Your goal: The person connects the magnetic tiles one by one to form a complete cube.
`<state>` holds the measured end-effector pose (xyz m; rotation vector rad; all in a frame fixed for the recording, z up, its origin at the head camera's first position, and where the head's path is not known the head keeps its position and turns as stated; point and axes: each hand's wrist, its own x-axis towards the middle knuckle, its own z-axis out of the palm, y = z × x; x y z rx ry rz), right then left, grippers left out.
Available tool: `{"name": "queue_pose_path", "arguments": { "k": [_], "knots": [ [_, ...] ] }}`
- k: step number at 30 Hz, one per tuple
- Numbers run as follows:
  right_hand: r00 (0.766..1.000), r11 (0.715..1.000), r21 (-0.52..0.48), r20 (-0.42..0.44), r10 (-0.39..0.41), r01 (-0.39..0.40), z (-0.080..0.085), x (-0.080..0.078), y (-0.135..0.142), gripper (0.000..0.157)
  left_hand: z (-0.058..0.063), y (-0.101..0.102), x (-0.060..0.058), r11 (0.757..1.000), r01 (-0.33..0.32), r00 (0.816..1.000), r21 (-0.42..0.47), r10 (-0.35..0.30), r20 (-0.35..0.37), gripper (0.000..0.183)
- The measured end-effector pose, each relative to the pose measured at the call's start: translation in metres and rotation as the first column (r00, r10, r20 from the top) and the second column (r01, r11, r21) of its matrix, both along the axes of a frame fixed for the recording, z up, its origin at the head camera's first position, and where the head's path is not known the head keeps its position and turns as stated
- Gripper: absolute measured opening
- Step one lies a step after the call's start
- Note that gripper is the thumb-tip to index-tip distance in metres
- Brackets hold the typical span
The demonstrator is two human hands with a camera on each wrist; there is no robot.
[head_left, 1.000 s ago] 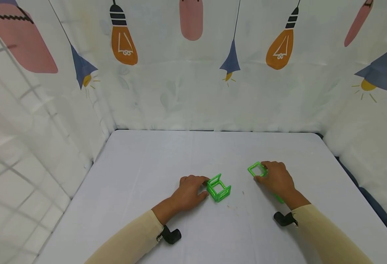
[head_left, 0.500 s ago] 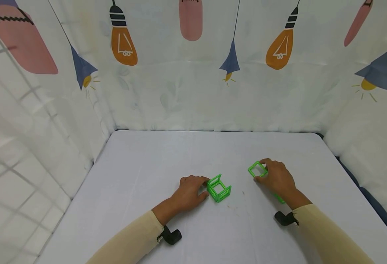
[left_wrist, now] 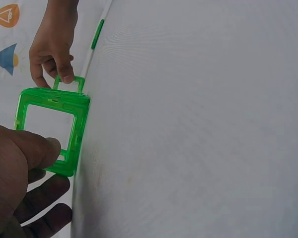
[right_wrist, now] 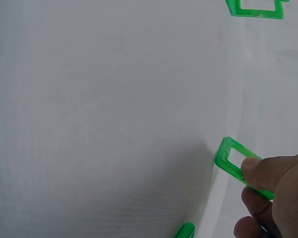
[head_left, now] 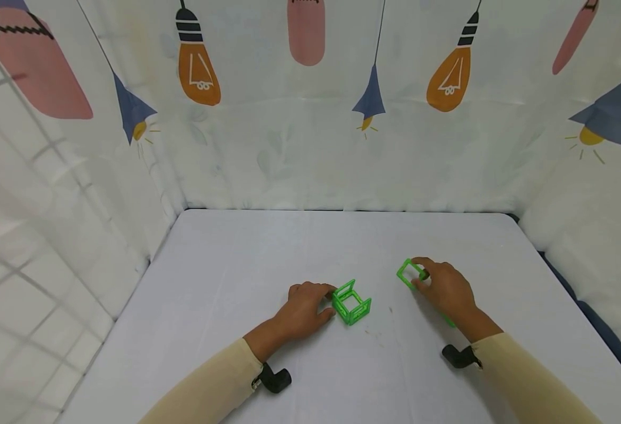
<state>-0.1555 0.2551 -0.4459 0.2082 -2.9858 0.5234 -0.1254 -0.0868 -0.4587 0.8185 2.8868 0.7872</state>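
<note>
In the head view, my left hand (head_left: pixel 306 311) is at the table's middle, holding a partly built open box of green magnetic tiles (head_left: pixel 349 318). The box has a flat square base with several tiles upright along its edges. The left wrist view shows the thumb across a box tile (left_wrist: pixel 79 116) and fingers behind it. Farther right, my right hand (head_left: pixel 447 290) pinches a single green square magnetic tile (head_left: pixel 401 272), tilted, between thumb and fingers. The right wrist view shows the thumb on the frame of this tile (right_wrist: pixel 222 154). A gap separates tile and box.
Another green tile (head_left: pixel 450 321) lies on the white table (head_left: pixel 246 247), mostly hidden beneath my right wrist. A white curtain (head_left: pixel 299 153) printed with lamps and bulbs stands behind the table and along its sides. Black cameras (head_left: pixel 275 380) sit on both wrists.
The right hand's thumb has shifted along the tile's edge, and the tile has turned slightly. My left hand and the box have stayed in place.
</note>
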Motion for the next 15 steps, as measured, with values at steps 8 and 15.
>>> {"name": "queue_pose_path", "arguments": {
  "k": [8,15],
  "knots": [
    [0.996,0.999,-0.043,-0.084,0.028,-0.032,-0.004,0.008,-0.004,0.047,0.0,-0.002,0.001,1.0,0.016,1.0,0.005,-0.016,-0.023,0.041],
    [0.993,0.995,-0.076,-0.098,0.061,-0.069,-0.003,0.011,-0.011,0.045,0.0,-0.002,0.0,1.0,0.016,1.0,0.01,-0.016,-0.011,0.041]
  ]
}}
